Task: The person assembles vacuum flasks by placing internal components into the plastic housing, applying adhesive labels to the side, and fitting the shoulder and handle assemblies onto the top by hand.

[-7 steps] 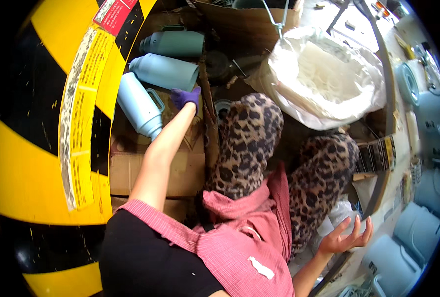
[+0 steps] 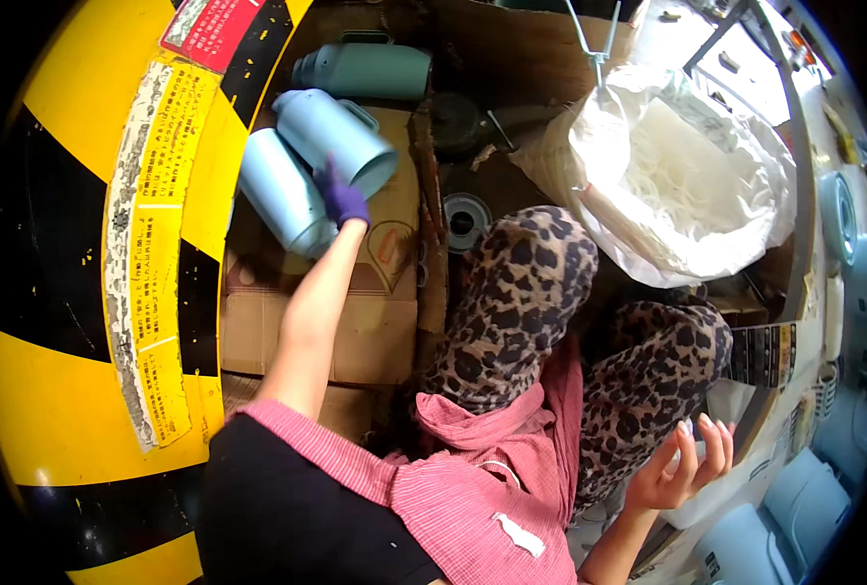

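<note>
My left hand (image 2: 343, 198), in a purple glove, is at the wide end of a light blue thermos flask shell (image 2: 331, 135). Its thumb presses along the side of that shell, and the other fingers are mostly hidden. The shell lies tilted, with its handle on the upper right. Against it lies a second light blue shell (image 2: 279, 185), close to my wrist. Beyond them rests a darker green-blue shell (image 2: 370, 72) with a handle. Bare and raised, my right hand (image 2: 682, 470) holds nothing, its fingers loosely bent and apart beside my knee.
The shells lie on cardboard (image 2: 346, 336) beside a yellow-and-black striped machine panel (image 2: 185, 322). A white sack (image 2: 682, 185) of pale ring-like pieces stands at the far right. More light blue housings (image 2: 746, 541) crowd the right edge. A round grey part (image 2: 466, 222) sits near my knee.
The middle light blue shell has turned, its wide end swinging nearer and its handle now showing. My left hand has shifted left and nearer against it. The whole view has moved slightly.
</note>
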Motion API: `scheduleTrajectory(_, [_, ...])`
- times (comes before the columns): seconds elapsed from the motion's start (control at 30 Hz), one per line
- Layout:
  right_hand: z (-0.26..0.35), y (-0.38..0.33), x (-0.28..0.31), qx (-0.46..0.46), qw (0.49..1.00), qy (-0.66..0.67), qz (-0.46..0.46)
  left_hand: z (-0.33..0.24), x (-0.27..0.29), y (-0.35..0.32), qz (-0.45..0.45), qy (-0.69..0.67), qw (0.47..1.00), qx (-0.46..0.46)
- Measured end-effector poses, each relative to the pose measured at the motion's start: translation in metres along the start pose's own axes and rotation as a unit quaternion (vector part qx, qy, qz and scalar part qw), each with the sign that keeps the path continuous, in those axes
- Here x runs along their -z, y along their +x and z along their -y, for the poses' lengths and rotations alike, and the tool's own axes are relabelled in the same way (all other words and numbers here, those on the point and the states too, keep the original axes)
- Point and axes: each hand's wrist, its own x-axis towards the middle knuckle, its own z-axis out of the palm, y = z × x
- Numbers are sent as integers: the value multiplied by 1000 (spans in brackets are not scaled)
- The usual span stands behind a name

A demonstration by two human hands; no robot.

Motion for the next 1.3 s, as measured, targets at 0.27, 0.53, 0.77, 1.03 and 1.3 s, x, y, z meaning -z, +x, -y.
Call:
scheduleTrajectory(0.27, [53, 113, -138, -180, 865, 463, 68, -191, 150, -133, 165, -298, 923, 179])
scheduleTrajectory(0.53, [-8, 134, -25, -275, 810, 517, -21, -240, 154, -164, 482, -132, 829, -252])
scheduleTrajectory(0.77, [69, 104, 56, 16, 860, 497, 116, -347, 160, -83, 528, -320, 782, -85])
scheduleTrajectory(1.03, [136, 88, 102, 252, 951, 146, 99, -469, 171, -98, 637, -352, 629, -275])
scheduleTrajectory(1.3, [114, 93, 99, 424, 874, 228, 58, -491, 191, -104, 606, -273, 651, -366])
